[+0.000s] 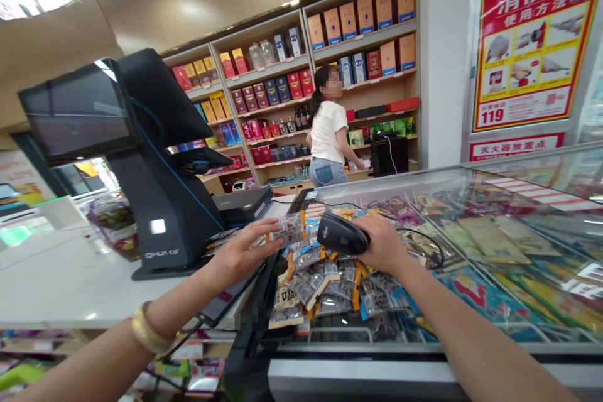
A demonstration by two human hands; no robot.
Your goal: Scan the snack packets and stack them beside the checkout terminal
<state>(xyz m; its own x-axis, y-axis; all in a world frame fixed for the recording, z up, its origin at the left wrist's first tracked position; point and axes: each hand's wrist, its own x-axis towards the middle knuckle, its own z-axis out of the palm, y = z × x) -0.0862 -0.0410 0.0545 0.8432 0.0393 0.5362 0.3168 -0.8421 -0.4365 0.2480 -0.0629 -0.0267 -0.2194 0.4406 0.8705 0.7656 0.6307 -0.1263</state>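
My right hand (380,242) is wrapped round a black handheld barcode scanner (343,233), its head pointing left. Between the fingers of my left hand (242,252) is a small clear snack packet (291,230) with an orange edge, held just left of the scanner. Below both hands lies a heap of similar snack packets (325,286), some with orange or blue edges, on the glass top of a chest freezer (348,367). The scanner's black cable (431,233) curls over the glass to the right of my hand.
A dark point-of-sale terminal (174,201) stands on the white counter (85,295) at left, beside a big jar (112,226). Inside the freezer lie bagged goods (490,239). Behind, a person in a white shirt (328,132) stands by shelves of boxes (277,91).
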